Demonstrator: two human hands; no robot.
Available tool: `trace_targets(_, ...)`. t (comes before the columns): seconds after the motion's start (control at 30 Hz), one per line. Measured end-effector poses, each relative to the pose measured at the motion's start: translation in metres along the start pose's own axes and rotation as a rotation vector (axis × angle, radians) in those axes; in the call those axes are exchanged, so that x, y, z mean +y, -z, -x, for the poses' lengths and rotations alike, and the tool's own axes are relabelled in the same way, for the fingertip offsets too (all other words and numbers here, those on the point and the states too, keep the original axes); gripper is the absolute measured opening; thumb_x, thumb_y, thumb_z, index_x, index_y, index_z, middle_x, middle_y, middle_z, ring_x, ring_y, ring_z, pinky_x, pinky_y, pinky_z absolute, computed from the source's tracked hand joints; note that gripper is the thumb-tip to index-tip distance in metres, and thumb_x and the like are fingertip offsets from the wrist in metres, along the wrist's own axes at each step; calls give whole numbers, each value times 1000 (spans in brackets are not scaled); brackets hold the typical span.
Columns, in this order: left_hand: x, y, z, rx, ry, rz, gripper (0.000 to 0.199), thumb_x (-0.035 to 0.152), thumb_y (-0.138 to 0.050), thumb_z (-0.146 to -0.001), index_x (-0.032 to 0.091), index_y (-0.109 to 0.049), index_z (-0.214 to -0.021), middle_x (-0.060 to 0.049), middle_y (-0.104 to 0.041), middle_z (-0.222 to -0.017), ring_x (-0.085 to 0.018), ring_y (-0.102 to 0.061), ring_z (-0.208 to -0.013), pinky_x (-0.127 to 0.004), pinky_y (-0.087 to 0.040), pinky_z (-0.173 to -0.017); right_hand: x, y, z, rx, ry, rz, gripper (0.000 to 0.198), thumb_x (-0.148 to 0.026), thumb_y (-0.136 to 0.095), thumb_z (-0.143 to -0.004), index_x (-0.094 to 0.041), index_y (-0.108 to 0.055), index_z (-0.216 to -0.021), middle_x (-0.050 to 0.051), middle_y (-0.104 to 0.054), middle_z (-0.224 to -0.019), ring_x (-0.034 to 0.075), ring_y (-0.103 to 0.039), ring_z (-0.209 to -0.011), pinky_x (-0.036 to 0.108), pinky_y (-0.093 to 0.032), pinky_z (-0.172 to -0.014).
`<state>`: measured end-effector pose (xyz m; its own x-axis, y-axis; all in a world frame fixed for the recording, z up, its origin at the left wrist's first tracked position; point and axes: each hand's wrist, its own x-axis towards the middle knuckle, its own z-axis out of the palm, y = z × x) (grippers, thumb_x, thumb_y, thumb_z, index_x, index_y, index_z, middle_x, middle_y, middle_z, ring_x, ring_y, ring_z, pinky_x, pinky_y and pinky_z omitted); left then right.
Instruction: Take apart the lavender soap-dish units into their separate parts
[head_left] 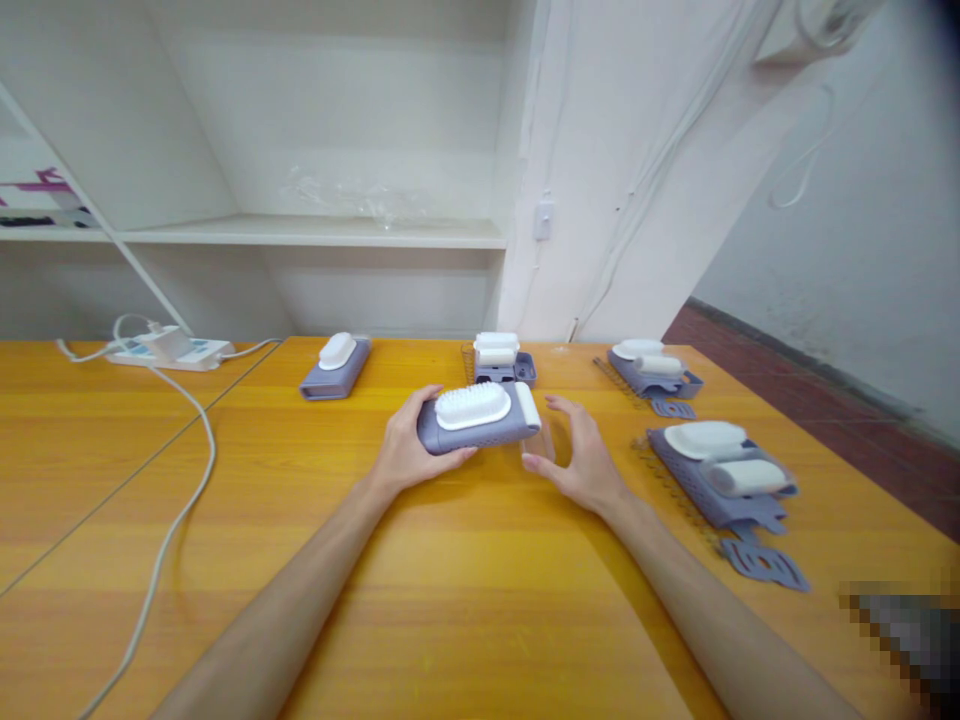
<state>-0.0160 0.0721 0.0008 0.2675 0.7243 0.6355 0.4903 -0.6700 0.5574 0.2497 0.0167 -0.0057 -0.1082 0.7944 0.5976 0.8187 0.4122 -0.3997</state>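
My left hand (409, 445) is closed around the left end of a purple-grey box-shaped cleaning tool (480, 432), raised a little above the table. On its top lies a white oval brush (472, 405) with bristles up, and a white roller-like piece (527, 408) sits across its right end. Just right of the tool, my right hand (581, 460) has thumb and fingers spread apart. A faint see-through shape (538, 442) shows between them; whether it is a clear part or blur I cannot tell.
A similar tool (337, 367) lies at the back left. Unassembled sets with white brushes, rollers and springs lie at the back middle (499, 358), back right (652, 368) and right (720, 475). A power strip (171, 347) and cable (206, 440) occupy the left.
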Motion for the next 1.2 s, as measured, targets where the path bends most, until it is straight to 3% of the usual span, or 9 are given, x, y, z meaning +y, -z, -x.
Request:
trace_targets(0.07,1,0,2,-27,-57,-14,82,49,-77,-57,20,-42,-125,-9,-59,-118,-25,-58,-107,-39,-48,-94,-4,2,-1,27,81,20,84,-53,-66,-73,-17,-27,-139,16,-43,-138,32,-40,-127,54,-33,-105)
trace_targets(0.17,3,1,5,-66,-150,-45,83,49,-77,-57,20,-40,-125,-10,-58,-116,-25,-59,-106,-39,-48,-94,-10,4,-4,-10,232,58,83,-49,-64,-75,-17,-25,-141,16,-45,-137,31,-41,-127,54,-27,-108)
trace_targets(0.33,4,3,8,-69,-215,-51,83,49,-76,-58,20,-37,-126,-11,-58,-114,-26,-59,-105,-40,-48,-92,-15,9,-6,25,375,136,78,-49,-65,-75,-14,-33,-137,17,-53,-123,31,-49,-112,48,-40,-95)
trace_targets(0.5,4,2,9,-71,-249,-45,86,49,-77,-57,20,-35,-127,-11,-57,-113,-26,-59,-103,-41,-49,-90,-16,15,-7,-23,458,312,75,-56,-59,-76,-10,-41,-132,18,-55,-107,31,-49,-93,47,-42,-80)
trace_targets(0.73,2,4,10,-97,-261,-42,89,49,-77,-56,19,-34,-127,-11,-57,-112,-25,-59,-102,-39,-49,-89,-21,17,-4,-56,445,246,68,-55,-60,-76,-13,-47,-128,14,-52,-101,27,-47,-87,43,-40,-76)
trace_targets(0.9,3,4,9,-36,-250,-55,86,49,-77,-56,20,-36,-125,-10,-57,-112,-25,-59,-103,-40,-49,-90,-14,14,-2,72,359,217,72,-58,-67,-70,-19,-49,-127,10,-53,-93,25,-47,-82,42,-41,-75)
trace_targets(1.2,2,0,8,37,-161,-74,85,49,-78,-55,20,-37,-123,-10,-56,-112,-26,-59,-103,-40,-51,-88,-6,7,-4,112,213,40,67,-50,-68,-74,-24,-46,-131,12,-52,-111,28,-52,-101,45,-47,-87)
